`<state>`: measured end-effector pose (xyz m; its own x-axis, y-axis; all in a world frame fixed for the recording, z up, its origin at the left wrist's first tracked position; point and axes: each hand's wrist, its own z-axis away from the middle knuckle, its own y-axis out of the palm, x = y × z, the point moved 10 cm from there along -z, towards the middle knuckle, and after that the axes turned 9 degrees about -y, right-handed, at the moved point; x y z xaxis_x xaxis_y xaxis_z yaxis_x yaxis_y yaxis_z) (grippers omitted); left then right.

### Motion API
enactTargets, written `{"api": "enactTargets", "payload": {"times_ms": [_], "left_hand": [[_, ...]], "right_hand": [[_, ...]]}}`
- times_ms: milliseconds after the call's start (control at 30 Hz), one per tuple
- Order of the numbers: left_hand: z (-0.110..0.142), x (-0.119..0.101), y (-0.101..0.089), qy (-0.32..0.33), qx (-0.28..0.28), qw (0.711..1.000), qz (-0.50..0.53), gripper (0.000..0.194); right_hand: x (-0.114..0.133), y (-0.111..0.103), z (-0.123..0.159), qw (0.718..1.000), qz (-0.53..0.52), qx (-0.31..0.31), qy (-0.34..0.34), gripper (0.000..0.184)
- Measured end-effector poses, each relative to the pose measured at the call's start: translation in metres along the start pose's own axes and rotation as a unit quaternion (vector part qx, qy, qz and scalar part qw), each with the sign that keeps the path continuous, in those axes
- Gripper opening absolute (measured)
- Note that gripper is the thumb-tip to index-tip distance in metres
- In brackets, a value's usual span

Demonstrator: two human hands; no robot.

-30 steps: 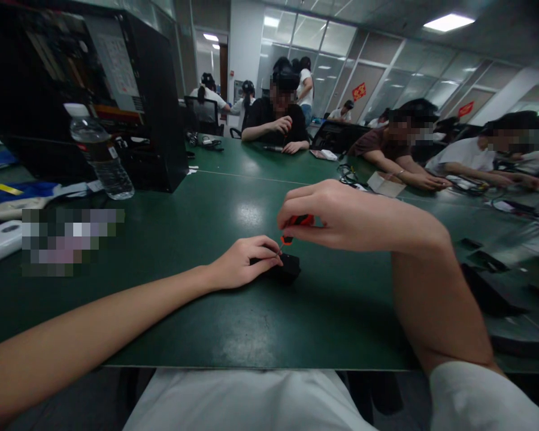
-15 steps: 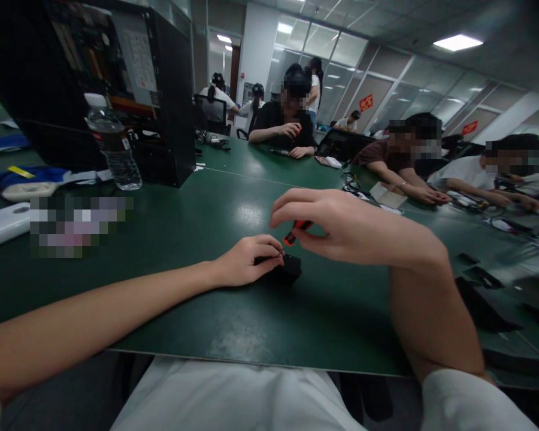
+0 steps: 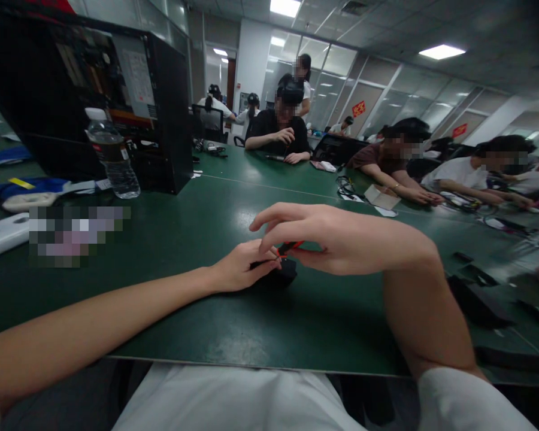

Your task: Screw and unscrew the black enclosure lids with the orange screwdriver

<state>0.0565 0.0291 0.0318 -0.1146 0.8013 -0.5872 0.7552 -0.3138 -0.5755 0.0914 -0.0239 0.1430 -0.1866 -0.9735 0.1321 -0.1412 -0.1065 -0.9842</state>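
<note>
My left hand (image 3: 241,267) rests on the green table (image 3: 247,326), its fingers closed on a small black block-shaped part (image 3: 285,273). The fingers cover much of that part, so its exact kind does not show. Above it, my right hand (image 3: 327,236) is bent at the wrist and pinches a screwdriver (image 3: 288,246) with a black and orange-red handle. The handle slants down to the left, and its lower end is right by my left fingertips. I cannot tell whether the screwdriver's tip touches the black part.
At the left stand an open black computer case (image 3: 173,114) and a water bottle (image 3: 113,157). A white device (image 3: 4,234) lies nearer the left edge. Black pieces (image 3: 476,299) are scattered on the right. Several people sit across the table, near cables and a small box (image 3: 381,196).
My right hand has moved left and slightly down, bringing the screwdriver's lower end close to my left fingertips. My left hand keeps its hold on the black part. The camera view has shifted slightly.
</note>
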Motion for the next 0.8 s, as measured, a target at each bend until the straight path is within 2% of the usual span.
{"api": "enactTargets", "payload": {"times_ms": [67, 200, 233, 333, 400, 500, 600, 800], "left_hand": [[0.0, 0.001, 0.001, -0.005, 0.0, 1.0, 0.006, 0.021], [-0.001, 0.003, 0.001, -0.019, -0.004, 1.0, 0.016, 0.021], [-0.001, 0.003, 0.001, -0.02, -0.002, 1.0, 0.016, 0.021], [-0.002, 0.002, 0.001, -0.022, 0.006, 1.0, 0.012, 0.02], [-0.001, 0.001, 0.002, -0.017, 0.016, 1.0, 0.007, 0.02], [-0.001, 0.0, 0.005, -0.014, 0.02, 1.0, -0.005, 0.019], [-0.002, 0.003, 0.015, -0.038, 0.022, 0.998, -0.045, 0.02], [-0.008, 0.019, 0.021, -0.192, -0.017, 0.971, -0.14, 0.041]], "right_hand": [[-0.006, -0.001, 0.001, 0.999, 0.029, -0.008, 0.032, 0.024], [-0.031, -0.008, 0.006, 0.977, 0.139, -0.037, 0.155, 0.024], [-0.032, -0.008, 0.006, 0.977, 0.139, -0.036, 0.156, 0.023], [-0.02, -0.003, 0.004, 0.993, 0.08, -0.018, 0.087, 0.034], [-0.013, -0.002, 0.007, 0.997, 0.046, -0.004, 0.066, 0.038], [-0.017, -0.002, 0.009, 0.993, 0.049, 0.001, 0.103, 0.021], [-0.021, 0.0, 0.001, 0.986, 0.103, -0.008, 0.134, 0.017], [-0.025, 0.005, -0.018, 0.94, 0.299, -0.081, 0.141, 0.02]]}}
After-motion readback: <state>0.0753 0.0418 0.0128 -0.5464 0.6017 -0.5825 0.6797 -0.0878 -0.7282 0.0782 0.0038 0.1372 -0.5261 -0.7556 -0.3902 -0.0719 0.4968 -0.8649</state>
